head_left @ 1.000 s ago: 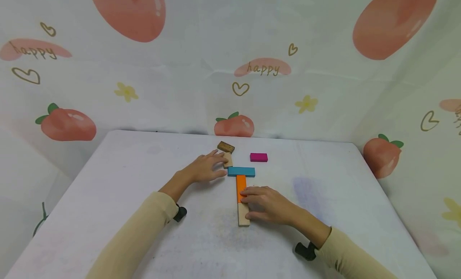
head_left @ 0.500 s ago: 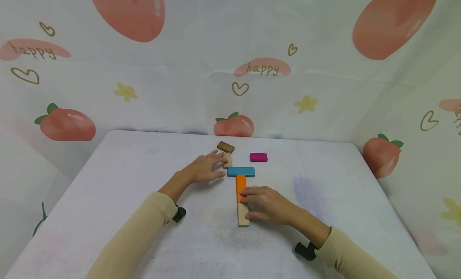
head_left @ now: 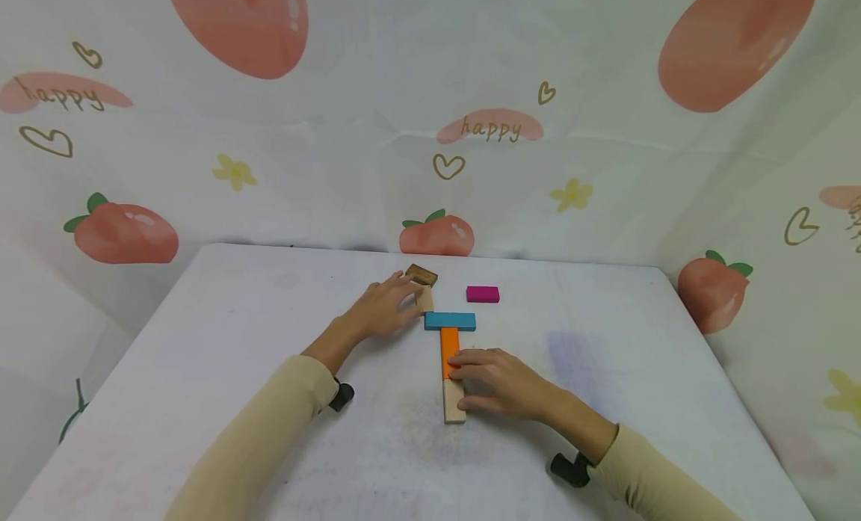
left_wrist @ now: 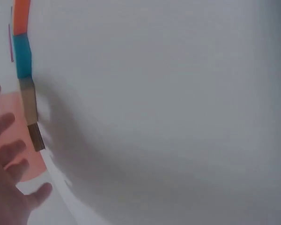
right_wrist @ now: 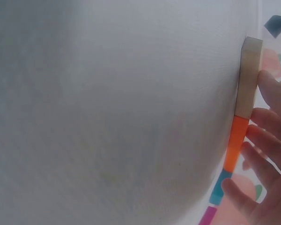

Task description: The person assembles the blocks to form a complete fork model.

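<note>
My left hand (head_left: 386,308) hovers with spread fingers by a short pale wooden block (head_left: 425,301). Just behind that block a dark brown block (head_left: 422,275) lies at a slant. In the left wrist view the fingers show beside these blocks, holding neither; whether a fingertip touches cannot be told. My right hand (head_left: 501,383) rests against the right side of an orange block (head_left: 449,341) and another pale wooden block (head_left: 454,410), end to end in a line. Its fingers are relaxed and grip nothing. Across the orange block's far end lies a blue block (head_left: 450,321).
A magenta block (head_left: 483,294) lies alone to the right of the blue one. The white table (head_left: 323,461) ends at a hanging cloth (head_left: 336,177) printed with peaches and hearts. Each wrist wears a dark camera.
My left hand has shifted slightly away from me and to the right, its fingers now nearer the dark brown block. The right hand and the blocks have not visibly moved.
</note>
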The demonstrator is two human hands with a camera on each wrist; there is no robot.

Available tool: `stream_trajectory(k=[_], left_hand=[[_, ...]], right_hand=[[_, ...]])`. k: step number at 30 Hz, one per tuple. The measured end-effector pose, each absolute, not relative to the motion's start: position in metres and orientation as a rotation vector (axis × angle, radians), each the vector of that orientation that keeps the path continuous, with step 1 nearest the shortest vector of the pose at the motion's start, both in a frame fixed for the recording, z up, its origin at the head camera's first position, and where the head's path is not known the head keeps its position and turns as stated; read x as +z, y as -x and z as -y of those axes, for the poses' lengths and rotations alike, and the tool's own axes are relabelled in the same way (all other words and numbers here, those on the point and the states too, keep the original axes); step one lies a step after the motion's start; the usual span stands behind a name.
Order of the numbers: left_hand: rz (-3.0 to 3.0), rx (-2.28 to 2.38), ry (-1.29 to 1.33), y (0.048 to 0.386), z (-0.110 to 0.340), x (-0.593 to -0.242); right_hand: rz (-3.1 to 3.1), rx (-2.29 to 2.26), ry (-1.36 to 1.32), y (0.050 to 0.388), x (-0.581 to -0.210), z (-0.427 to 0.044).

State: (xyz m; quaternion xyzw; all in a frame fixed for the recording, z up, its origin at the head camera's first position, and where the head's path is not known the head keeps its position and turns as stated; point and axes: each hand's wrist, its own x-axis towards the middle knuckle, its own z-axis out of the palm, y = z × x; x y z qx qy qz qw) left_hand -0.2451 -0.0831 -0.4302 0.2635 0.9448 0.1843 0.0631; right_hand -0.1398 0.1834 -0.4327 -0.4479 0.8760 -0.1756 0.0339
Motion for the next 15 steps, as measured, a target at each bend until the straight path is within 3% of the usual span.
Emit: stream_trajectory(k=[6,15], left_hand=[[-2.894,0.483,-0.629,0.252,0.073,-0.424],[-2.828,0.48,-0.579,0.258,0.061,-0.422]], right_hand=[[-2.687,-0.552,1.373,0.139,-0.433,-0.184],[-2.702,-0.557,1.417,0.141,-0.435,-0.184]])
